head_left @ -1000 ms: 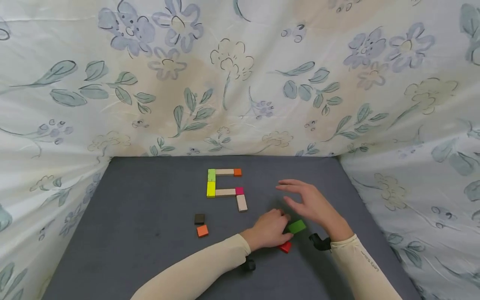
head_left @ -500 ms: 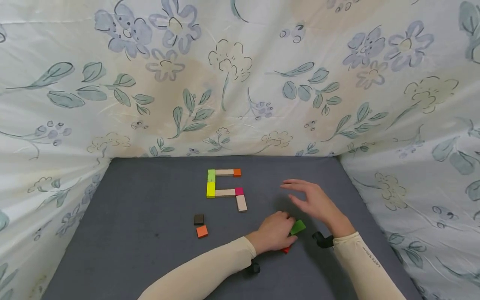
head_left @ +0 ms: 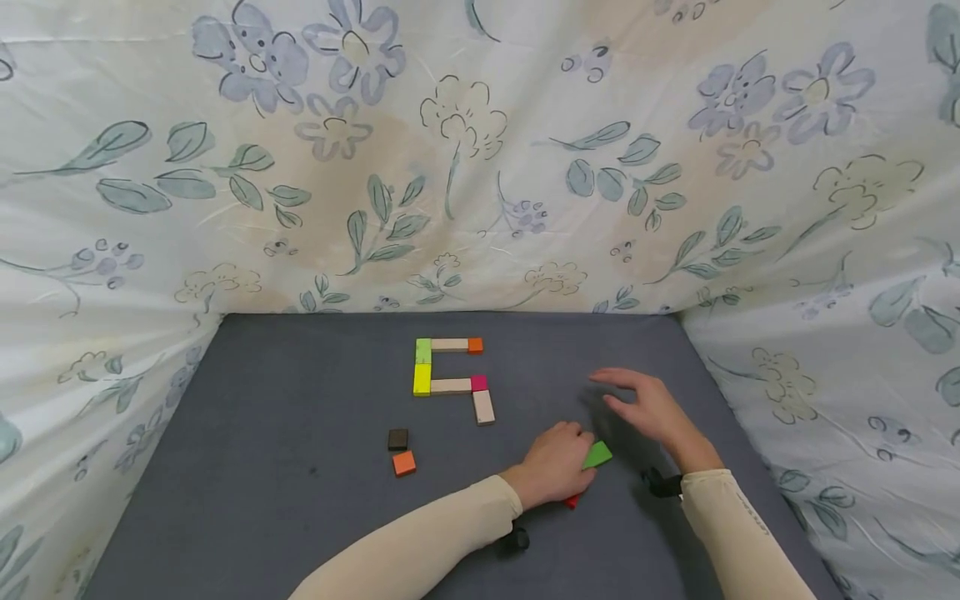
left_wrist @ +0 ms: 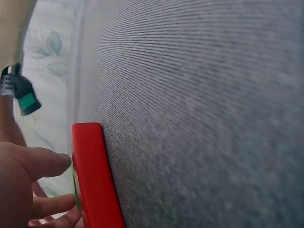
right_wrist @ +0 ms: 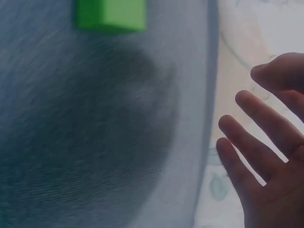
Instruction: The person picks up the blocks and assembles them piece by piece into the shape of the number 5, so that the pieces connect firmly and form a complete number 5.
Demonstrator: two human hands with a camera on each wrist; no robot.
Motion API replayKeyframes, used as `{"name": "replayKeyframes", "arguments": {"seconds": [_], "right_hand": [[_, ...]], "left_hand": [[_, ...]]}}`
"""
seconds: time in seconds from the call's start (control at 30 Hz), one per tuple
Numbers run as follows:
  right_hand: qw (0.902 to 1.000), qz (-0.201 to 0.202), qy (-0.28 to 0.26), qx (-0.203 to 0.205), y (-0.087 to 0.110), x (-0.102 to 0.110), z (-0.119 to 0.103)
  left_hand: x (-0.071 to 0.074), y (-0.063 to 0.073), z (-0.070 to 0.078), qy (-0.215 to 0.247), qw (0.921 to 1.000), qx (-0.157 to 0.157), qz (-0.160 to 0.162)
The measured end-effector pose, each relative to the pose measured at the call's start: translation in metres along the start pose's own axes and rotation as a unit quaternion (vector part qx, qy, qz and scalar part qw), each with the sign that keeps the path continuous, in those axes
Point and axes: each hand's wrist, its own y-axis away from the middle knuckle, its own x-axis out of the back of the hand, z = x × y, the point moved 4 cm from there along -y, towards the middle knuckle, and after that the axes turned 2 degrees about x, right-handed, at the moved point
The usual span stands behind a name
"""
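My left hand [head_left: 553, 467] reaches low over a red block [head_left: 572, 501] and a green block [head_left: 597, 455], covering part of both. In the left wrist view the thumb and fingertips lie right at the upper face of the red block [left_wrist: 95, 175], spread apart and not wrapped round it. A thin green edge shows behind it. My right hand [head_left: 648, 408] hovers beyond and to the right of the green block, fingers apart and holding nothing. The right wrist view shows these spread fingers [right_wrist: 256, 147] well away from the green block [right_wrist: 114, 14].
Farther back, yellow [head_left: 422, 379], lime [head_left: 423, 350], pale wood [head_left: 450, 386], orange [head_left: 476, 345] and magenta [head_left: 478, 382] blocks form a joined outline. A dark block [head_left: 397, 439] and an orange block [head_left: 403, 463] lie nearer left. Floral cloth [head_left: 465, 208] hangs around the grey table [head_left: 285, 400].
My left hand has slid a little to the right, covering more of the red and green blocks. My right hand has drawn back to the right. The joined blocks stay put.
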Motion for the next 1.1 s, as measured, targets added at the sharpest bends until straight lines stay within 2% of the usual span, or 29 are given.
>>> {"name": "replayKeyframes", "arguments": {"seconds": [0.37, 0.87, 1.1], "right_hand": [[0.9992, 0.001, -0.002, -0.041, 0.008, -0.013, 0.027], [0.9971, -0.002, -0.016, -0.074, 0.016, -0.021, 0.038], [0.9967, 0.001, -0.012, -0.08, 0.019, -0.02, 0.04]], "left_hand": [[0.0, -0.003, 0.001, 0.002, 0.9999, 0.014, -0.002], [0.0, -0.003, 0.0, 0.028, 0.9995, 0.014, -0.007], [0.007, 0.003, -0.007, 0.044, 0.9988, 0.021, -0.002]]}}
